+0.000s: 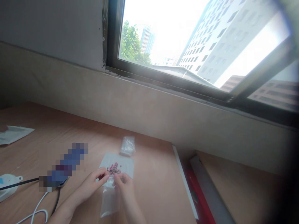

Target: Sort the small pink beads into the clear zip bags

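Note:
Both hands are close together at the near edge of a white sheet on the table. A small pile of pink and dark bead-like pieces lies on that sheet, just beyond my fingertips. My left hand pinches the top edge of a clear plastic bag from the left. On the other side, the fingers of my right hand close on the same bag edge. The rest of the bag hangs or lies toward me, looking flat. Whether any piece sits between my fingertips is too small to tell.
A stack of clear bags lies behind the sheet. To the left are a blurred-out power strip with cables, a white packet and a white pouch. The table's right edge borders a gap with a red object.

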Motion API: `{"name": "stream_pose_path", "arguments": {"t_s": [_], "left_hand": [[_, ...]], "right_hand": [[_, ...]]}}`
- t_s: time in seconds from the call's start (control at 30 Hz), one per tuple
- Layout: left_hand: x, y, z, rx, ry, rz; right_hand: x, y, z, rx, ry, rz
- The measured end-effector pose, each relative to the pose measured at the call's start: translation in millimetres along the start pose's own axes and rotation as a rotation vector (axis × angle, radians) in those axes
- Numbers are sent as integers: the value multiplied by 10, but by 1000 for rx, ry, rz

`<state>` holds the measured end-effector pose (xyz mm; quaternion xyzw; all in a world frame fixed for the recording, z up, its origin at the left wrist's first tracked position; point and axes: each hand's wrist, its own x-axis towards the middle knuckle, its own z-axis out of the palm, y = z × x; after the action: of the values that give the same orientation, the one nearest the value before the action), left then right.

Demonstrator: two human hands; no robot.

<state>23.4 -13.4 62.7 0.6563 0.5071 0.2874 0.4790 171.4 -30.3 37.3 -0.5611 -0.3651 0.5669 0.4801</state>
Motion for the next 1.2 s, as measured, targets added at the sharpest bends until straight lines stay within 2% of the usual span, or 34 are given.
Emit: {"name": "stream_pose_path", "arguments": {"t_s": [0.13, 0.23, 0.33, 0.4, 0.47, 0.57, 0.67, 0.73, 0.8, 0.83, 0.97, 1.03, 1.1, 1.2], "left_hand": [[-16, -2, -78, -24, -16, -9], [-5, -178, -103, -21, 82, -49], [-10, -522, -82, 118, 205, -84], [-38, -751, -51, 210, 258, -29], [-74, -908, -12, 285, 294, 74], [-101, -997, 45, 379, 343, 148], [-85, -1015, 75, 430, 359, 173], [-70, -1031, 75, 439, 360, 184], [-66, -1044, 66, 434, 360, 190], [-69, -1044, 60, 429, 358, 190], [-99, -995, 38, 409, 344, 171], [-121, -961, 30, 408, 344, 162], [-149, -938, 28, 411, 347, 164], [-206, -930, 37, 414, 336, 173]], "right_hand": [[-136, 237, -86, 105, -89, 136], [-82, 212, -200, 69, 1, 53], [240, -94, -300, -23, 148, -46], [573, -353, -329, -138, 280, -144], [931, -557, -314, -362, 427, -191], [1343, -689, -233, -472, 516, -189], [1442, -654, -176, -560, 596, -230], [1311, -547, -200, -676, 678, -319], [1045, -355, -275, -783, 720, -397], [875, -227, -323, -783, 691, -389], [139, 345, -481, -612, 502, -161], [-135, 531, -501, -605, 529, -212], [-292, 596, -483, -678, 554, -256], [-361, 544, -435, -865, 566, -267]]}}
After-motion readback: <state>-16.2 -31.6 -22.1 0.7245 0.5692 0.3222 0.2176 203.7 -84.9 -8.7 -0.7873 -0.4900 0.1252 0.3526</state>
